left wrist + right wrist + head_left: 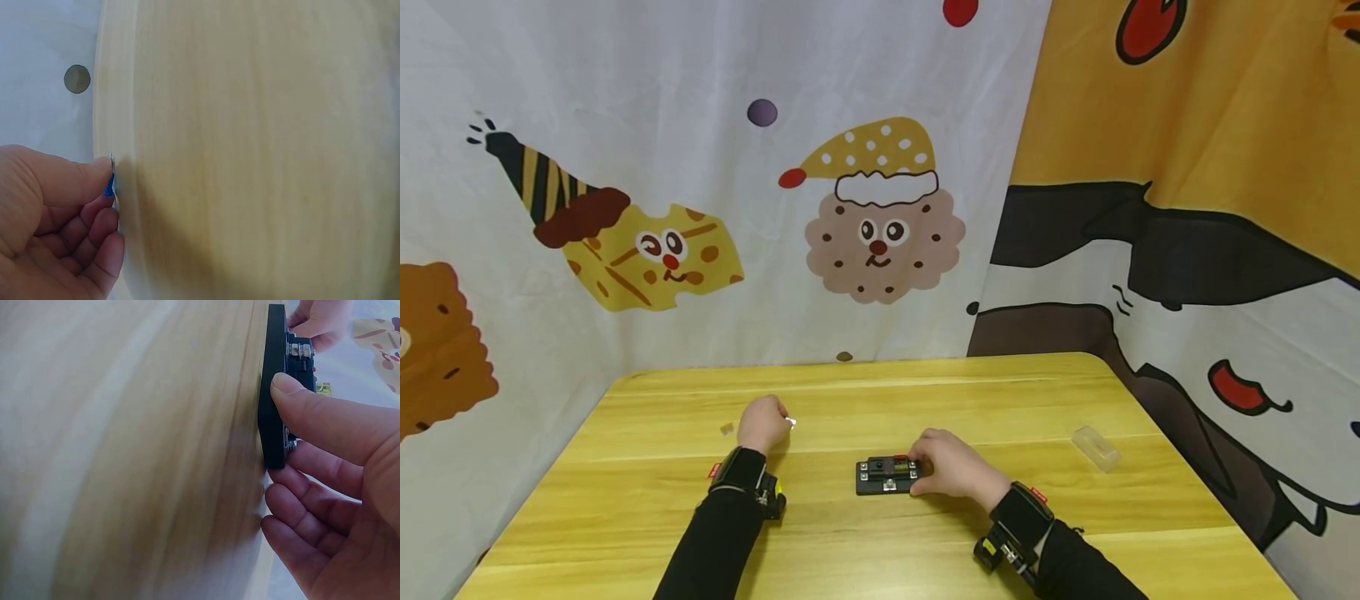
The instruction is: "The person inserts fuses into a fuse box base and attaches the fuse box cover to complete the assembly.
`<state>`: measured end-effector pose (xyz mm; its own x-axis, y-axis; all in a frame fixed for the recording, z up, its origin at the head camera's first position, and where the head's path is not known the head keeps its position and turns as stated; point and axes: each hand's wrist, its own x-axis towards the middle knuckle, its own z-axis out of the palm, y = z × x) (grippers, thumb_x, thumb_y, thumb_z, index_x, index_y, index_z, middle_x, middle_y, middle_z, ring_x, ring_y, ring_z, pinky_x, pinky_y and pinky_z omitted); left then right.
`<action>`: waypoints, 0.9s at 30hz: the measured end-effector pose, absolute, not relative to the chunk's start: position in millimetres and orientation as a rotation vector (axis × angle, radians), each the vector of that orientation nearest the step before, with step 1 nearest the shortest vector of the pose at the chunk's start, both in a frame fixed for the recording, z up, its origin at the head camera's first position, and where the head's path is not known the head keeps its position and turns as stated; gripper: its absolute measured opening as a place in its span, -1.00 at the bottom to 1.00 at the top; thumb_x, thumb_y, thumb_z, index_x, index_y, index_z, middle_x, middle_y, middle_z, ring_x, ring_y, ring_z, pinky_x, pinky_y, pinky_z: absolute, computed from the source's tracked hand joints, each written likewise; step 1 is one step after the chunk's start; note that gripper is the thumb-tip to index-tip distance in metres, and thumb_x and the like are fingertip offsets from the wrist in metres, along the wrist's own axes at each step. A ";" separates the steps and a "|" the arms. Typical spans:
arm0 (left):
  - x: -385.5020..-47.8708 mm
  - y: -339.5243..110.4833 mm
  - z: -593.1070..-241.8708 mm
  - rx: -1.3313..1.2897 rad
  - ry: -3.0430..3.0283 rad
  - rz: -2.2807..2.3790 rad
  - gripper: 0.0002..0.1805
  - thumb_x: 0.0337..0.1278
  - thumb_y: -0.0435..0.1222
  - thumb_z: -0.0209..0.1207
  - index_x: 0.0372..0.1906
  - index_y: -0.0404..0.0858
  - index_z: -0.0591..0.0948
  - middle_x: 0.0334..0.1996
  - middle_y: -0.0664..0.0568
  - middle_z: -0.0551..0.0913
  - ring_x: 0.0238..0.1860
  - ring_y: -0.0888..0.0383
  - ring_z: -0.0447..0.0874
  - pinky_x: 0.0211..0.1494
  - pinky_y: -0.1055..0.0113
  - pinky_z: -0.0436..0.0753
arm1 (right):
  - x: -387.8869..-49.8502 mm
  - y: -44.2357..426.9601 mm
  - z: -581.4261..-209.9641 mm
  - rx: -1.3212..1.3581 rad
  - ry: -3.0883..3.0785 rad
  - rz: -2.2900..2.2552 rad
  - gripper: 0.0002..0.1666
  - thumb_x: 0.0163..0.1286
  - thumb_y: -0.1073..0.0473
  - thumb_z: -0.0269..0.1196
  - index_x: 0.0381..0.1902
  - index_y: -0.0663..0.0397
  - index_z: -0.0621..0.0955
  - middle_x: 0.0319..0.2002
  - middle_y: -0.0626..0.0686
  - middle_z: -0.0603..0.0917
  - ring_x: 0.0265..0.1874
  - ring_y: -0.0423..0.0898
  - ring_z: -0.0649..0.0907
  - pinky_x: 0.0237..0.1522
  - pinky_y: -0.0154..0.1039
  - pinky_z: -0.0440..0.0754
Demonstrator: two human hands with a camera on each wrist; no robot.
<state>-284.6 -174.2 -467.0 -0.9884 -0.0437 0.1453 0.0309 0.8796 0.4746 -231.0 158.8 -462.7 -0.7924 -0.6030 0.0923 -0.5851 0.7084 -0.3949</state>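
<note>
Near the table's middle lies a black block with metal screw terminals (pixel 874 479) and a small red and yellow part on top. My right hand (pixel 951 465) holds its right end, the thumb (pixel 290 387) on the near edge and the fingers at the far side and end. Farther left, my left hand (pixel 763 423) pinches a small silvery and blue piece (pixel 110 185) between thumb and fingers, just above the table. Its exact kind cannot be told, as the fingertips cover much of it.
A clear plastic box (pixel 1096 448) lies on the wooden table (pixel 820 550) at the right. A small brownish square (pixel 727 429) sits left of my left hand. Behind the table's far edge hangs a printed curtain (pixel 700 167); another patterned cloth covers the right side.
</note>
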 end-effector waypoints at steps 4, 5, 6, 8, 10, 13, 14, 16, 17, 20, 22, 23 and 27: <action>-284.6 -173.7 -467.9 0.012 -2.882 -0.769 -0.83 -0.04 -0.40 0.40 -0.47 -0.32 0.60 -0.49 -0.06 0.62 -0.41 -0.05 0.58 -0.23 0.04 0.55 | -231.3 159.3 -462.8 -1.007 2.865 -0.636 -0.52 0.03 0.04 0.57 -0.12 0.11 0.70 -0.20 -0.07 0.60 -0.22 -0.11 0.56 -0.03 -0.11 0.55; -284.5 -173.6 -468.3 0.016 -2.879 -0.781 -0.82 -0.04 -0.40 0.41 -0.48 -0.32 0.59 -0.50 -0.05 0.61 -0.42 -0.04 0.57 -0.24 0.05 0.55 | -231.5 159.4 -463.1 -1.010 2.867 -0.636 -0.52 0.03 0.04 0.58 -0.12 0.11 0.70 -0.20 -0.07 0.60 -0.22 -0.11 0.56 -0.04 -0.12 0.55; -284.1 -173.3 -468.3 0.019 -2.877 -0.794 -0.81 -0.04 -0.39 0.42 -0.48 -0.31 0.58 -0.51 -0.04 0.60 -0.43 -0.04 0.56 -0.25 0.05 0.54 | -231.7 159.6 -463.5 -1.011 2.867 -0.635 -0.52 0.03 0.04 0.57 -0.12 0.11 0.70 -0.20 -0.07 0.60 -0.23 -0.12 0.56 -0.04 -0.12 0.55; -283.6 -172.8 -467.9 0.030 -2.874 -0.812 -0.79 -0.05 -0.39 0.43 -0.49 -0.30 0.57 -0.53 -0.03 0.58 -0.44 -0.02 0.54 -0.26 0.06 0.53 | -232.1 159.8 -464.1 -1.014 2.867 -0.636 -0.52 0.03 0.04 0.57 -0.12 0.11 0.70 -0.20 -0.07 0.60 -0.23 -0.12 0.56 -0.05 -0.13 0.55; -283.2 -172.4 -467.2 0.034 -2.870 -0.825 -0.78 -0.05 -0.38 0.43 -0.50 -0.30 0.56 -0.53 -0.02 0.57 -0.45 -0.02 0.53 -0.26 0.07 0.53 | -232.5 160.0 -464.9 -1.013 2.868 -0.636 -0.52 0.03 0.03 0.57 -0.12 0.10 0.70 -0.20 -0.07 0.60 -0.23 -0.12 0.56 -0.06 -0.14 0.55; -282.1 -172.4 -465.1 0.032 -2.862 -0.851 -0.78 -0.06 -0.38 0.44 -0.49 -0.30 0.57 -0.53 -0.03 0.58 -0.44 -0.03 0.54 -0.25 0.07 0.52 | -232.9 160.0 -465.4 -1.008 2.865 -0.634 -0.51 0.03 0.03 0.57 -0.11 0.10 0.70 -0.19 -0.07 0.61 -0.22 -0.12 0.56 -0.05 -0.13 0.55; -281.7 -172.6 -464.5 0.032 -2.860 -0.865 -0.78 -0.07 -0.38 0.44 -0.49 -0.30 0.57 -0.52 -0.03 0.58 -0.44 -0.03 0.54 -0.24 0.07 0.52 | -233.0 159.9 -465.5 -1.004 2.864 -0.632 -0.51 0.03 0.03 0.57 -0.11 0.10 0.70 -0.19 -0.07 0.61 -0.22 -0.12 0.56 -0.05 -0.13 0.55; -280.4 -172.9 -462.8 0.034 -2.856 -0.898 -0.78 -0.08 -0.38 0.44 -0.48 -0.30 0.58 -0.52 -0.04 0.58 -0.43 -0.03 0.54 -0.24 0.07 0.52 | -233.0 159.8 -465.4 -0.999 2.862 -0.630 -0.52 0.03 0.03 0.57 -0.11 0.10 0.70 -0.20 -0.07 0.60 -0.22 -0.12 0.56 -0.04 -0.13 0.55; -279.8 -173.1 -462.3 0.034 -2.854 -0.916 -0.79 -0.08 -0.38 0.44 -0.47 -0.30 0.58 -0.51 -0.04 0.58 -0.43 -0.03 0.54 -0.24 0.07 0.52 | -233.0 159.7 -465.4 -0.996 2.862 -0.628 -0.52 0.03 0.03 0.57 -0.12 0.09 0.70 -0.20 -0.07 0.60 -0.22 -0.12 0.56 -0.04 -0.13 0.55; -277.8 -172.8 -460.7 0.028 -2.842 -0.953 -0.81 -0.09 -0.39 0.43 -0.47 -0.29 0.59 -0.51 -0.02 0.59 -0.42 -0.01 0.54 -0.23 0.09 0.52 | -232.7 159.5 -464.9 -0.989 2.861 -0.625 -0.52 0.03 0.03 0.57 -0.12 0.09 0.70 -0.21 -0.08 0.59 -0.23 -0.13 0.55 -0.04 -0.13 0.55; -277.1 -171.6 -459.5 0.001 -2.826 -0.964 -0.83 -0.08 -0.41 0.41 -0.47 -0.29 0.60 -0.52 -0.01 0.59 -0.43 0.00 0.54 -0.22 0.08 0.52 | -232.5 159.5 -464.6 -0.990 2.862 -0.623 -0.52 0.03 0.03 0.57 -0.12 0.08 0.69 -0.21 -0.08 0.59 -0.24 -0.14 0.55 -0.05 -0.13 0.55; -277.0 -170.7 -459.1 -0.018 -2.816 -0.967 -0.84 -0.07 -0.41 0.41 -0.46 -0.29 0.61 -0.53 0.00 0.59 -0.44 0.01 0.54 -0.22 0.08 0.53 | -232.4 159.4 -464.4 -0.990 2.861 -0.625 -0.52 0.03 0.03 0.58 -0.12 0.09 0.69 -0.21 -0.08 0.59 -0.24 -0.14 0.54 -0.05 -0.13 0.55; -278.4 -163.2 -455.8 -0.094 -2.778 -0.976 -0.87 -0.02 -0.42 0.41 -0.46 -0.28 0.63 -0.55 0.04 0.60 -0.47 0.06 0.53 -0.24 0.12 0.53 | -232.0 159.5 -463.7 -0.983 2.861 -0.629 -0.52 0.03 0.03 0.58 -0.12 0.09 0.70 -0.21 -0.08 0.59 -0.24 -0.13 0.54 -0.05 -0.12 0.54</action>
<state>-278.4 -163.2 -455.8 -0.9790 -0.0047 0.2039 0.1239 0.7804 0.6129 -232.0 159.5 -463.7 -0.7965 -0.5992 0.0810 -0.5780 0.7150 -0.3933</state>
